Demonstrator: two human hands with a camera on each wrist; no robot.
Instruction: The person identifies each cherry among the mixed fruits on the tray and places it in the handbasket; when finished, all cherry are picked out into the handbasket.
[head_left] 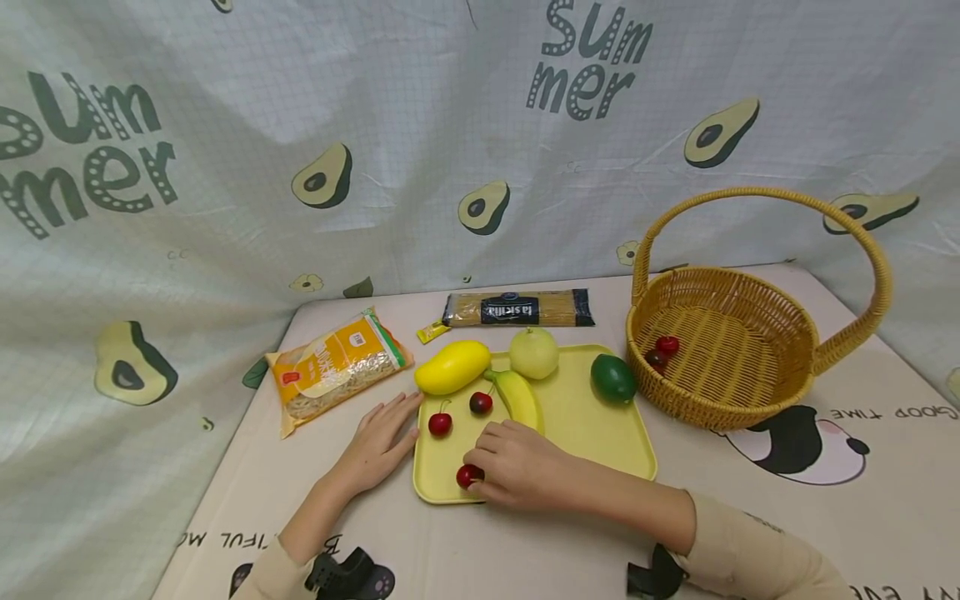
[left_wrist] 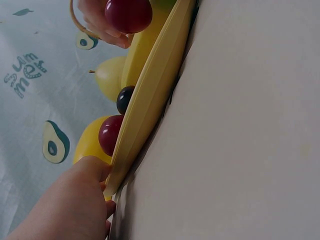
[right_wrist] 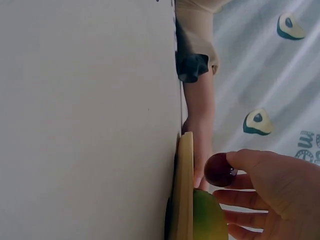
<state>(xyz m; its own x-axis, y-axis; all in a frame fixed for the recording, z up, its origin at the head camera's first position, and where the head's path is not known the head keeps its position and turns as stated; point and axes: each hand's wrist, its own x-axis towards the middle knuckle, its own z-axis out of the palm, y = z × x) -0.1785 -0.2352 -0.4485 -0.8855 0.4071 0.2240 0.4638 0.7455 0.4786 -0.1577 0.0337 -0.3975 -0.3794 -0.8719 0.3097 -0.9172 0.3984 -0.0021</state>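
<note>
My right hand [head_left: 521, 467] pinches a dark red cherry [head_left: 468, 476] between thumb and fingers, low over the front left part of the yellow tray [head_left: 600, 442]. In the right wrist view this cherry [right_wrist: 220, 170] sits at the thumb tip. My left hand [head_left: 381, 446] lies with extended fingers against the tray's left edge. Two more cherries, one with a stem [head_left: 440, 424] and a darker one [head_left: 481, 403], rest on the tray. Behind them are a yellow mango [head_left: 453, 367], a banana [head_left: 521, 400] partly covered by my right hand, and a pale green round fruit [head_left: 534, 352].
A dark green avocado-like fruit [head_left: 613, 379] sits at the tray's right edge. The wicker basket [head_left: 806, 350] to the right contains two cherries [head_left: 667, 345]. A bag of oats [head_left: 341, 367], a small yellow packet [head_left: 432, 332] and a spaghetti pack [head_left: 555, 307] lie farther back.
</note>
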